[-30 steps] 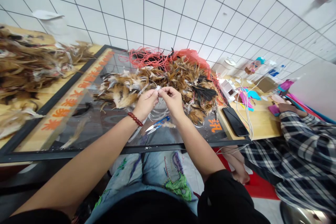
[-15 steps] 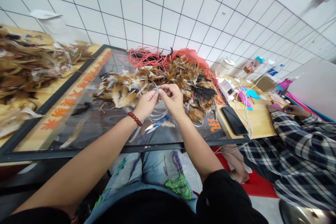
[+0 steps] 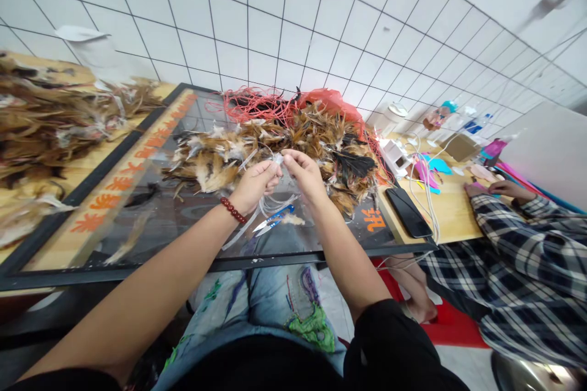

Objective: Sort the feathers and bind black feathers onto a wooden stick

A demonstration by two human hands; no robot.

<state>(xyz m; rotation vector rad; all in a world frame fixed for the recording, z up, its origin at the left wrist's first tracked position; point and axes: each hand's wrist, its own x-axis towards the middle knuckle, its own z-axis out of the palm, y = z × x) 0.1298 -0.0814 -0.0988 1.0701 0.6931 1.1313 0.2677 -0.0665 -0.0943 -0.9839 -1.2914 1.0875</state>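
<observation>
My left hand [image 3: 255,186] is closed, its thumb and fingers pinching a whitish translucent ribbon [image 3: 277,159]. Thumb and forefinger of my right hand [image 3: 306,178] come together at the ribbon's other side, just right of the left fingertips. Loose loops of similar pale strip [image 3: 270,203] hang below the hands onto the glass. Under them lies a pair of blue-handled thread snips [image 3: 268,225], blades pointing left. Behind both hands spreads a heap of brown feathers [image 3: 208,172], with a black feather tuft [image 3: 353,164] at its right.
A dark-framed glass panel [image 3: 183,244] with orange lettering covers the table. More feathers [image 3: 50,116] are piled at left. Red cord [image 3: 257,104] and a red plastic bag [image 3: 332,101] lie behind. A phone [image 3: 408,212] and white cables [image 3: 431,208] sit at right, beside a co-worker's plaid sleeve [image 3: 509,226].
My hands have drawn slightly apart, showing more of the whitish ribbon between the fingertips. The pale loops below have shifted. The snips stay in place.
</observation>
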